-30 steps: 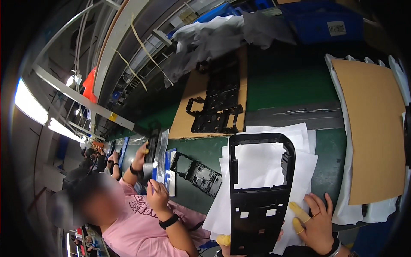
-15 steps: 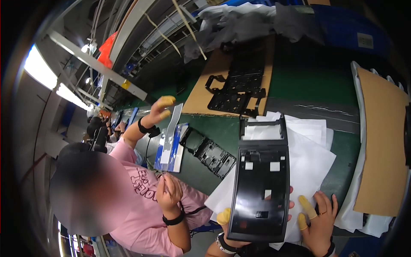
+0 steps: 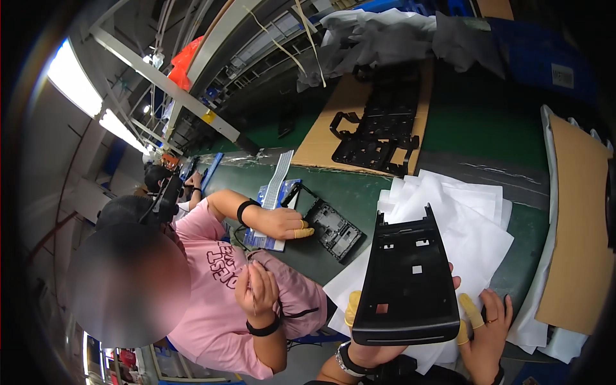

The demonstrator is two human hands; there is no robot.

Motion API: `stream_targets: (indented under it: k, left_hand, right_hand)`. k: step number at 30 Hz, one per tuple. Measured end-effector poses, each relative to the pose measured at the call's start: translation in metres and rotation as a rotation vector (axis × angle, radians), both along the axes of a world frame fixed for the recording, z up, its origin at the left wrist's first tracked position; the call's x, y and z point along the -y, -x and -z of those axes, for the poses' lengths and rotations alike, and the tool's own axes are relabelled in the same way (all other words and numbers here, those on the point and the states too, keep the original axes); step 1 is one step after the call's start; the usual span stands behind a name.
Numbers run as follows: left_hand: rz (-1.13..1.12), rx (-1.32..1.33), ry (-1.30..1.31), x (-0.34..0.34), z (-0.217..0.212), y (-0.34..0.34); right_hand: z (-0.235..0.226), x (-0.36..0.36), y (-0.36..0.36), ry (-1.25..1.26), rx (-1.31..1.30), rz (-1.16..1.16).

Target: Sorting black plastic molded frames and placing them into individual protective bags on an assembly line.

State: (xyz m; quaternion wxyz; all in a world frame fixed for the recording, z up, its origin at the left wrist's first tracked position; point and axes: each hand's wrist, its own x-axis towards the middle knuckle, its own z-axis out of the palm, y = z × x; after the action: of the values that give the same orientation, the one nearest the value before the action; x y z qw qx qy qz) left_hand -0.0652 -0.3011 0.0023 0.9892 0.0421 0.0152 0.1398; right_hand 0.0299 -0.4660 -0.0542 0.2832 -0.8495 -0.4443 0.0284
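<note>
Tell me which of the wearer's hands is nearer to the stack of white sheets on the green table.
Right. The right hand lies on the white sheets at their near edge. The left hand is under the black plastic panel, holding it up above the sheets.

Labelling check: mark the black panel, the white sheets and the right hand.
black panel [image 3: 405, 282], head view, smooth middle face.
white sheets [image 3: 478, 221], head view, top sheet.
right hand [image 3: 484, 333], head view, back of hand.

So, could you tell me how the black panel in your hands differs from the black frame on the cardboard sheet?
The black panel is held tilted up by the left hand, the right hand beside it; the black frame lies flat on the cardboard sheet. The panel is mostly solid; the frame is open latticework. Both are black plastic.
</note>
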Motion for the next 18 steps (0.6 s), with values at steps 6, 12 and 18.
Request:
stream_targets:
  k: [6, 12, 18]
  left_hand:
    - [0.063, -0.460, -0.693, -0.003, 0.012, 0.015]
    - [0.011, -0.953, -1.913, 0.000, 0.005, 0.011]
    - [-0.218, -1.149, -2.556, 0.000, 0.007, -0.003]
  right_hand:
    - [0.016, 0.007, -0.003, -0.029, -0.085, 0.030]
    - [0.008, -0.001, -0.001, -0.016, -0.052, 0.027]
    - [0.003, 0.004, -0.005, -0.024, -0.050, 0.020]
